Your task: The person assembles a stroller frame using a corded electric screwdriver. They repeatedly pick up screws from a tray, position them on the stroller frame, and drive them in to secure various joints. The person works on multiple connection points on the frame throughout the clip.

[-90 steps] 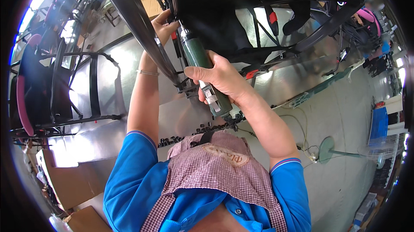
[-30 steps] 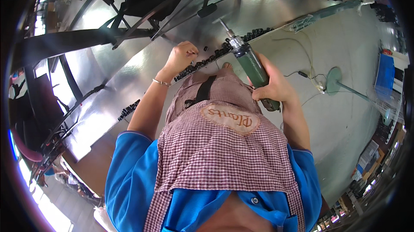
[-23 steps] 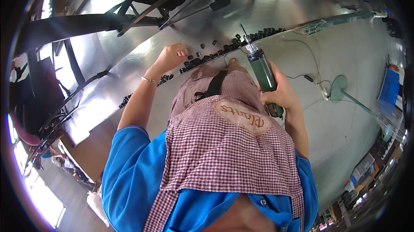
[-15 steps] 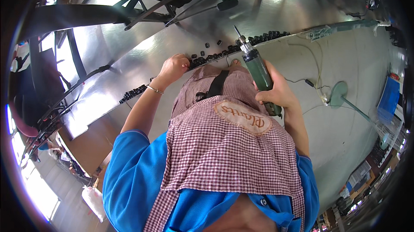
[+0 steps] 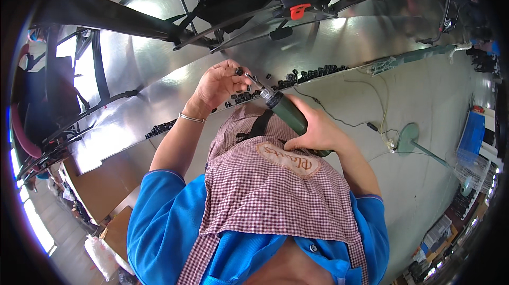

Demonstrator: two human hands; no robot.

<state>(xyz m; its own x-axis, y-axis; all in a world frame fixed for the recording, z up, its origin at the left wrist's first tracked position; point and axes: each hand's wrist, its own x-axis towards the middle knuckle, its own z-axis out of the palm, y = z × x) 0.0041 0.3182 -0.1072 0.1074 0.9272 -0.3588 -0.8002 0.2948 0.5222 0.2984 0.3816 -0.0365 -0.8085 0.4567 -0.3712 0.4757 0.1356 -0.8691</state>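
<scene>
My right hand [image 5: 317, 126] is wrapped round a green electric screwdriver [image 5: 288, 114], whose bit points up and left. Between the fingertips of my left hand [image 5: 216, 86] is a small black plastic piece [image 5: 239, 71]. The tip of the bit lies close to this piece; whether they touch I cannot tell. Below and right of my left hand, many similar small black pieces [image 5: 313, 74] lie in a loose row along the near edge of the metal table [image 5: 175, 70].
Black folded frames with fabric [image 5: 254, 9], one bearing a red clip [image 5: 300, 11], lie across the table's far part. A thin cable [image 5: 344, 119] runs over the floor at right. Beyond it stands a green fan [image 5: 409, 137]. Cardboard [image 5: 101, 187] leans at lower left.
My left hand has lifted off the row of pieces, bringing one up. My right hand has moved left, tilting the screwdriver so its bit meets the left fingertips' area.
</scene>
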